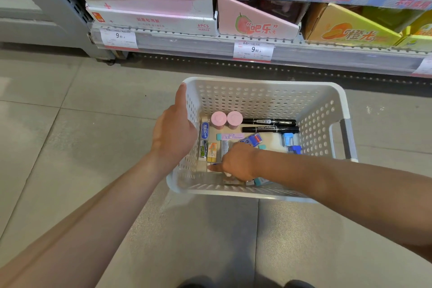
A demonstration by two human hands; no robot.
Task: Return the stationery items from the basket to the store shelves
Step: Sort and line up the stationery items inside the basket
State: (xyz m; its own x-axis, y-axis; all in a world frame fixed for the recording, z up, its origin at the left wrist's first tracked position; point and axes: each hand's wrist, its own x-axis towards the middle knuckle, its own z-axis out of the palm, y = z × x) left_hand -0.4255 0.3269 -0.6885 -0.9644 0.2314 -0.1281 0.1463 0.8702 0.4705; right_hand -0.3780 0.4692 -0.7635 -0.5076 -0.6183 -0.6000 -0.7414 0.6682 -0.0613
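Two bare hands are at the white perforated plastic basket [264, 98] on the tiled floor [70, 124]. The left hand [174, 133] grips the basket's left wall, thumb along the rim, fingers hidden inside. The right hand [236, 162] reaches down to the basket's floor, fingers curled onto small packets beneath it; whether it pinches one I cannot tell. Just left of that hand lie wrapped erasers [205, 145]. Beyond it stand two pink round-lidded tubs [226, 119], with two black marker pens [270, 125] to their right. A blue sharpener [288, 140] lies further right. Behind the basket runs the store shelf [233, 47] with cartons and price tags.
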